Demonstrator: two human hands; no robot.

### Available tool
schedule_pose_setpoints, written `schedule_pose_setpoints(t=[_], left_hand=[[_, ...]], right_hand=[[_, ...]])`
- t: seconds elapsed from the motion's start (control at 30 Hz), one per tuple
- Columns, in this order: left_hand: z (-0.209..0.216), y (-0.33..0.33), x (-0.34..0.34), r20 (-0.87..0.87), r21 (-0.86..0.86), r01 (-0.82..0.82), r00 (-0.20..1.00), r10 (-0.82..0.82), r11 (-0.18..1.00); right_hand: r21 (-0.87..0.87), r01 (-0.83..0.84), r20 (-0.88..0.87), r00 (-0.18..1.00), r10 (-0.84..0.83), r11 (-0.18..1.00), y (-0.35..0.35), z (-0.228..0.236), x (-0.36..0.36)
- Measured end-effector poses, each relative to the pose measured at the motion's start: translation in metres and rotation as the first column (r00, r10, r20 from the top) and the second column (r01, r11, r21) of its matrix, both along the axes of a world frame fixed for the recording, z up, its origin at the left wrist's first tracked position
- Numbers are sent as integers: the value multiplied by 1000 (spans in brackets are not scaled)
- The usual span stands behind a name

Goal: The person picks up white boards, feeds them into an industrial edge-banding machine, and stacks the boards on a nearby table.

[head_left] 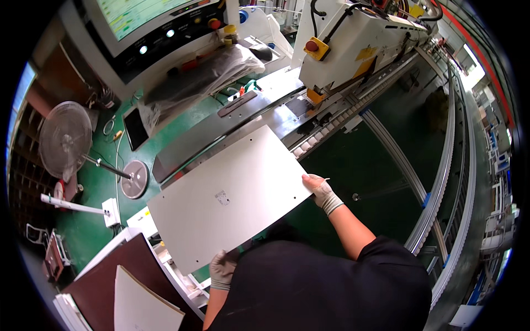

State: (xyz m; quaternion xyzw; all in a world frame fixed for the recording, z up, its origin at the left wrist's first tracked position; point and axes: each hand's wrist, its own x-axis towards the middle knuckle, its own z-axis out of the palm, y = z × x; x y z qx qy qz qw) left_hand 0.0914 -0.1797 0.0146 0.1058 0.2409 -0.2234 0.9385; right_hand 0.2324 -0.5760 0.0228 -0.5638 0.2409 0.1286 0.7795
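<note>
A white rectangular panel with small dark holes near its corners and a printed label spans the space in front of my body. My right hand, in a pale glove, grips its right edge with the thumb on top. At the near edge, my left hand, gloved too, is closed around the board's rim; its fingers below are hidden. The panel's far corner lies over or just above the metal bed of the machine; whether it touches cannot be made out.
A white machine head with a red stop button stands at the far right, beside a roller rail. A control screen is at the back left. A standing fan is left; another white panel rests on a brown surface near left.
</note>
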Motion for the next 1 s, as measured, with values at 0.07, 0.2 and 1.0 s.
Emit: schedule_pose_setpoints(t=[0.07,0.2,1.0], left_hand=[[9,-17,18,55,125,68,996,-75,990],[-8,-38,42,-105,296,148,987,-122,943],[51,-178,140,-136,764,569,603,-786,304]], right_hand=[[135,150,54,986,-159,979,-11,-12,22],[356,489,-8,854,-520,797,-16,-72,49],[752,366,-15,841,-541,548,-125,-55,136]])
